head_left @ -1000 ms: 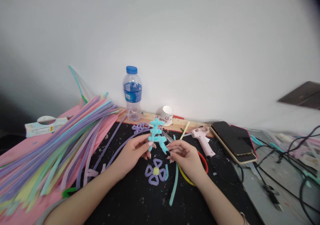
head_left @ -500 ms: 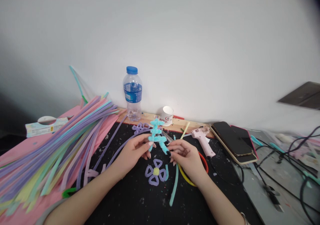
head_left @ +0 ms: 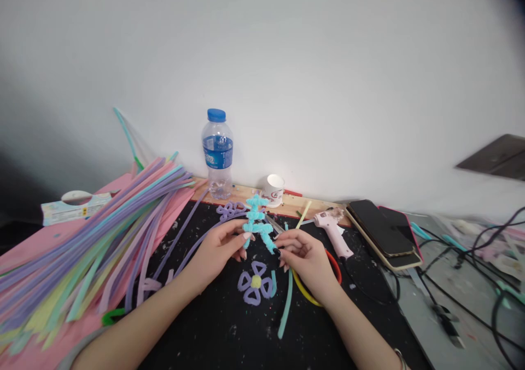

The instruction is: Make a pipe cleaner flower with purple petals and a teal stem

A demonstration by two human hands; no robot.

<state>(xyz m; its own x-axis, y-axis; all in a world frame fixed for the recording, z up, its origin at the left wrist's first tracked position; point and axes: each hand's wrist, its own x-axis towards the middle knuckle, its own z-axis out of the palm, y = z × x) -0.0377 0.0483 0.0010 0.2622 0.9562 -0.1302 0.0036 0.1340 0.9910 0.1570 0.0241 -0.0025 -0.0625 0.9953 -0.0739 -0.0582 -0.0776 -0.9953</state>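
**Above the black bench: both hands on a turquoise pipe-cleaner shape**

Over the bench, the left hand pinches the turquoise pipe-cleaner figure at its middle; the right hand has its grip on the lower end; a purple flower lies just beneath; the water bottle has a blue label and the paper cup red print, both unreadable.

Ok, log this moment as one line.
left hand: pinching turquoise pipe-cleaner figure | right hand: fingers on its lower end | purple flower: flat on black mat below
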